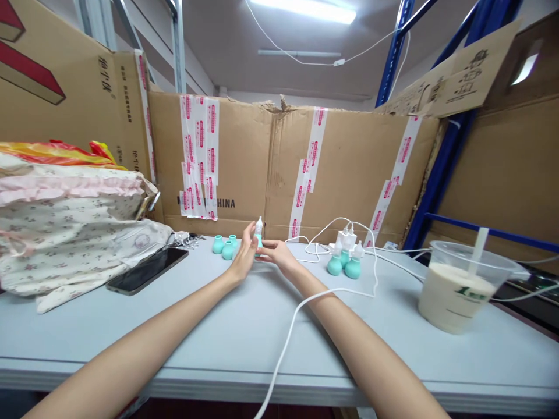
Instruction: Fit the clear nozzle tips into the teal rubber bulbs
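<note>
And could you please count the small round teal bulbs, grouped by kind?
Round teal bulbs without tips, left group: 3
Round teal bulbs with clear pointed tips, right group: 3
Teal bulb with clear pointed tip, partly hidden, between left hand and right hand: 1
Total: 7

Your left forearm [152,343] and right forearm [349,337] were bare as far as they showed, smooth in contour, broadest toward the lower part of the view and tapering evenly to slender wrists [236,277]. Your left hand [246,257] and right hand [282,256] were likewise bare, each narrow in build, with slim fingers [268,251] that thinned toward the tips. Your fingernails were too small to make out. The upper portions of both your arms lay beyond the view.
</note>
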`<state>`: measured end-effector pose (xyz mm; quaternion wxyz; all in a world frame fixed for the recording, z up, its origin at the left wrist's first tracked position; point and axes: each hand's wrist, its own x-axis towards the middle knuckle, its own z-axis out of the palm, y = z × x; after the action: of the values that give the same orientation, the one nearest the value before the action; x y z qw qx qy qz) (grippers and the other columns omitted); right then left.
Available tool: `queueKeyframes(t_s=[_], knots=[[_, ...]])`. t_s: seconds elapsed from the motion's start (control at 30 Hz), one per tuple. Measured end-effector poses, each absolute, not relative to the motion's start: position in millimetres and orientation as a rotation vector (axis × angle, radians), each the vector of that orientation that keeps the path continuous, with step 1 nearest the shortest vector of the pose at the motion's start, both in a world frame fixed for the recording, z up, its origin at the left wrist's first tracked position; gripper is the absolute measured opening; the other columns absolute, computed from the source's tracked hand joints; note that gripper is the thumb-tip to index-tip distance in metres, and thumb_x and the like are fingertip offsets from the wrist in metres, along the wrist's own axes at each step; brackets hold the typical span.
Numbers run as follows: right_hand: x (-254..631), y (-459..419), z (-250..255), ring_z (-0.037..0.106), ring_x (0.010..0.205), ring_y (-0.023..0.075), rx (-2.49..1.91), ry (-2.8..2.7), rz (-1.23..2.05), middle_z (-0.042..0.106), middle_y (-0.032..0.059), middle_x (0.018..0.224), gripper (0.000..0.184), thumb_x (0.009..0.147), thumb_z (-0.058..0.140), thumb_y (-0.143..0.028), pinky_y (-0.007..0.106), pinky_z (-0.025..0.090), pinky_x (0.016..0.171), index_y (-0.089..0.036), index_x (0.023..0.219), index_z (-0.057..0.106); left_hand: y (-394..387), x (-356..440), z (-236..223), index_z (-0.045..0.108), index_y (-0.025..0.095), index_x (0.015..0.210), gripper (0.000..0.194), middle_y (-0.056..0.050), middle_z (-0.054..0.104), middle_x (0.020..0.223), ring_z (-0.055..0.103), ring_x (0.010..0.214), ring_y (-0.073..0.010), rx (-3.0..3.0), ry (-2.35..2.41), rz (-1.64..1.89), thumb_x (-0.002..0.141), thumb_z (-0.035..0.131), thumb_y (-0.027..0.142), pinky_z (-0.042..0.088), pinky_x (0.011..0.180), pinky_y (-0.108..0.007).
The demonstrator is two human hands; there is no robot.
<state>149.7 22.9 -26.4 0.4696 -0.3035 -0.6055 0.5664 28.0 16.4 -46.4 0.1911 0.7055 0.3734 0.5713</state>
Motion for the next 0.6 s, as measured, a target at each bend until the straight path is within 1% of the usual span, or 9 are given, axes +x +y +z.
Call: queueKeyframes(t_s=[0.07, 0.1, 0.2, 0.27, 0.37, 0.5, 0.6], knots=[[152.8, 24.6, -24.0, 0.063, 0.072, 0.016, -0.784, -1.528, 1.361, 0.068, 0.0058, 0.079, 0.042, 0.045, 0.082, -0.029, 0.032, 0.056, 0.07, -0.012, 0.08, 0.068, 16.9, 27.8, -45.9, 0.019, 0.022, 0.136, 0.062, -0.013, 0.025, 0.144, 0.025, 0.133, -0.0189, 2.016, 1.052, 1.59, 0.086, 0.014, 0.06, 0.025, 0.106, -0.04], [154.4, 26.2, -22.9, 0.063, 0.068, 0.0156, -0.816, -1.524, 1.33, 0.067, 0.0055, 0.076, 0.042, 0.042, 0.083, -0.027, 0.031, 0.056, 0.065, -0.012, 0.078, 0.067, 17.7, 27.0, -45.2, 0.019, 0.022, 0.135, 0.062, -0.013, 0.028, 0.142, 0.027, 0.132, -0.0184, 2.036, 1.056, 1.6, 0.086, 0.014, 0.059, 0.026, 0.105, -0.039], [158.8, 30.9, -20.7, 0.061, 0.061, 0.015, -0.891, -1.472, 1.225, 0.065, 0.0044, 0.071, 0.042, 0.038, 0.084, -0.02, 0.031, 0.056, 0.055, -0.012, 0.073, 0.063, 22.3, 20.5, -41.8, 0.023, 0.02, 0.132, 0.06, -0.013, 0.041, 0.132, 0.033, 0.127, -0.0174, 2.085, 1.094, 1.686, 0.087, 0.013, 0.058, 0.026, 0.105, -0.039], [161.0, 32.5, -20.0, 0.061, 0.064, 0.0152, -0.892, -1.451, 1.201, 0.065, 0.0046, 0.074, 0.042, 0.04, 0.083, -0.019, 0.031, 0.056, 0.056, -0.013, 0.076, 0.062, 26.8, 12.9, -39.4, 0.027, 0.02, 0.13, 0.057, -0.012, 0.047, 0.127, 0.035, 0.125, -0.0176, 2.083, 1.165, 1.743, 0.088, 0.013, 0.056, 0.027, 0.103, -0.039], [162.7, 33.6, -20.2, 0.062, 0.07, 0.0152, -0.87, -1.488, 1.21, 0.066, 0.0048, 0.079, 0.041, 0.046, 0.081, -0.022, 0.03, 0.055, 0.062, -0.015, 0.081, 0.062, 33.0, 0.1, -36.5, 0.033, 0.02, 0.126, 0.054, -0.01, 0.05, 0.123, 0.037, 0.122, -0.0183, 2.052, 1.289, 1.751, 0.089, 0.015, 0.054, 0.029, 0.102, -0.039], [163.3, 37.8, -23.9, 0.061, 0.066, 0.0145, -0.897, -1.508, 1.1, 0.065, 0.0021, 0.071, 0.039, 0.043, 0.081, -0.021, 0.03, 0.053, 0.066, -0.014, 0.075, 0.061, 36.2, -9.2, -33.8, 0.04, 0.021, 0.12, 0.051, -0.008, 0.054, 0.118, 0.04, 0.117, -0.0197, 2.072, 1.367, 1.663, 0.088, 0.018, 0.054, 0.03, 0.1, -0.04], [163.5, 41.4, -28.2, 0.06, 0.068, 0.014, -0.892, -1.591, 1.038, 0.065, 0.0023, 0.074, 0.041, 0.044, 0.08, -0.024, 0.029, 0.051, 0.067, -0.014, 0.078, 0.061, 34.5, -8.2, -32.8, 0.042, 0.021, 0.117, 0.05, -0.008, 0.055, 0.117, 0.04, 0.116, -0.0201, 2.138, 1.361, 1.585, 0.088, 0.018, 0.053, 0.031, 0.099, -0.041]])
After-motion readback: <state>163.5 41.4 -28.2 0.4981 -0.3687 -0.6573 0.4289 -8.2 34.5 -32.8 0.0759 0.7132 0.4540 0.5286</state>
